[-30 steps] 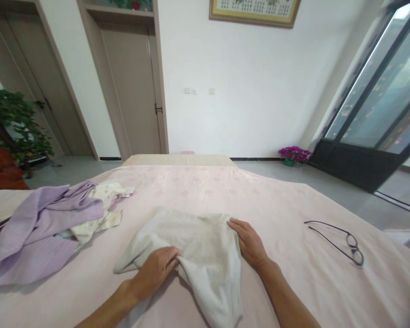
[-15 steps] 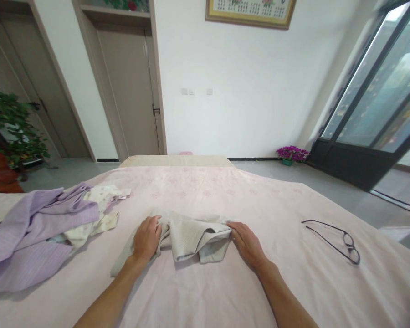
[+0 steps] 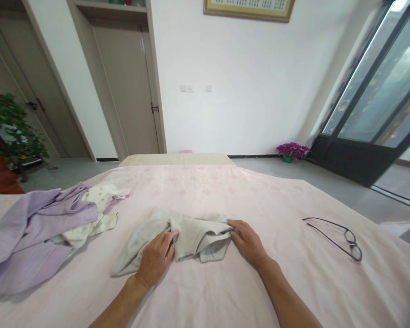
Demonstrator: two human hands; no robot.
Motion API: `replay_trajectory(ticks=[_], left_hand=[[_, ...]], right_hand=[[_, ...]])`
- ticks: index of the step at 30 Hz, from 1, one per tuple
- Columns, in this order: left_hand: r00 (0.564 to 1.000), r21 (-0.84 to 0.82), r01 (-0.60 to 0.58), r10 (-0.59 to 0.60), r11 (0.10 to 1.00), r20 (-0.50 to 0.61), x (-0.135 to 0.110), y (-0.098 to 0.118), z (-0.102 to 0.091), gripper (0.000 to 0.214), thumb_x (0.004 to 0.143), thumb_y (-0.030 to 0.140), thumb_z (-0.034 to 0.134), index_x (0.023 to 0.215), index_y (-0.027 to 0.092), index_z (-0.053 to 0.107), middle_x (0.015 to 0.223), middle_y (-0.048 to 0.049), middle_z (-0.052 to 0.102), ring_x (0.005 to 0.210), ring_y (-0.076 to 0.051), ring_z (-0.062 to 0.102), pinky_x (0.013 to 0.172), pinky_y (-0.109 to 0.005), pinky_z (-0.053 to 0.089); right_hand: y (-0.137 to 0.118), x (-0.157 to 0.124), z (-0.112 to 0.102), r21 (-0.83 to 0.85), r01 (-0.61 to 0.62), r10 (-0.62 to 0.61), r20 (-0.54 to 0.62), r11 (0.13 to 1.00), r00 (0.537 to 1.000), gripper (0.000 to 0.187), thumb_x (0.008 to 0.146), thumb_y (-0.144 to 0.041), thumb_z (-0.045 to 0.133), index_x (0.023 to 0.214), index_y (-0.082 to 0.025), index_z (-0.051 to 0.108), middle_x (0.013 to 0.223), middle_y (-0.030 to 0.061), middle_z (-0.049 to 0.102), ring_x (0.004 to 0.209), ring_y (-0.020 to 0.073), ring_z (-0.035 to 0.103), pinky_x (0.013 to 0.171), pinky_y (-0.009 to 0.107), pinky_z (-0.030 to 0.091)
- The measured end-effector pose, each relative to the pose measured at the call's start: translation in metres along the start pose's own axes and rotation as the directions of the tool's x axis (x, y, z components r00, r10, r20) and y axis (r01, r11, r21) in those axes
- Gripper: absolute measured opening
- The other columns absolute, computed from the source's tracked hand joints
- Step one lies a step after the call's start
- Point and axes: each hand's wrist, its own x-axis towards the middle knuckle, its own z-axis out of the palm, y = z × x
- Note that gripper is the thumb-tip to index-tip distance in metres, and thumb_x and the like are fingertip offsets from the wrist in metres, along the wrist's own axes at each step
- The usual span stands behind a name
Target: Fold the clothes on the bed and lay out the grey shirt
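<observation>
A light grey, finely striped garment [image 3: 191, 237] lies crumpled and partly folded over itself on the pink bedsheet [image 3: 205, 291]. My left hand [image 3: 157, 257] rests on its left-middle part, the fingers bent together at a fold. At the garment's right end my right hand [image 3: 248, 241] has the edge pinched between thumb and fingers. The left end of the cloth spreads out flat beyond my left hand. What kind of garment it is cannot be made out.
To the left lies a heap with a lilac garment [image 3: 44, 232] and a pale patterned garment [image 3: 89, 223]. Black-framed glasses [image 3: 350, 241] sit unfolded at the right. Past the bed's far edge are a door [image 3: 126, 91] and purple flowers [image 3: 292, 150].
My left hand has slid right and nearer to me along the garment, from its left part to the middle fold. My right hand stays at the right end, fingers more curled.
</observation>
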Motion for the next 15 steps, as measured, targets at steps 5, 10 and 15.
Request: replay_trajectory(ticks=[5, 10, 15], left_hand=[[0.999, 0.012, 0.052, -0.052, 0.999, -0.005, -0.002, -0.002, 0.001, 0.045, 0.087, 0.008, 0.045, 0.129, 0.024, 0.051, 0.110, -0.0080, 0.064, 0.105, -0.023, 0.062, 0.090, -0.037, 0.050], [0.994, -0.063, 0.106, -0.105, 0.992, 0.025, -0.001, -0.004, 0.001, 0.038, 0.082, 0.006, 0.047, 0.116, 0.022, 0.053, 0.101, -0.0054, 0.064, 0.096, -0.021, 0.064, 0.085, -0.034, 0.050], [0.987, -0.073, 0.152, -0.148, 0.986, 0.056, 0.002, -0.003, 0.000, 0.033, 0.078, 0.009, 0.054, 0.108, 0.022, 0.054, 0.096, -0.0041, 0.064, 0.088, -0.020, 0.065, 0.079, -0.032, 0.050]], right_hand=[[0.000, -0.002, 0.002, -0.046, 0.040, -0.042, -0.036, 0.998, 0.998, 0.036, 0.087, -0.026, 0.055, 0.123, -0.026, 0.063, 0.123, 0.0056, 0.065, 0.115, 0.0228, 0.057, 0.102, 0.042, 0.046], [-0.005, -0.002, 0.000, -0.150, 0.070, -0.078, -0.047, 0.986, 0.996, 0.036, 0.090, -0.027, 0.055, 0.125, -0.025, 0.061, 0.123, 0.0069, 0.065, 0.112, 0.0235, 0.058, 0.099, 0.042, 0.046], [-0.021, 0.001, -0.005, -0.268, 0.106, -0.132, -0.081, 0.957, 0.988, 0.036, 0.090, -0.027, 0.056, 0.126, -0.025, 0.061, 0.122, 0.0089, 0.065, 0.112, 0.0266, 0.056, 0.095, 0.044, 0.043]])
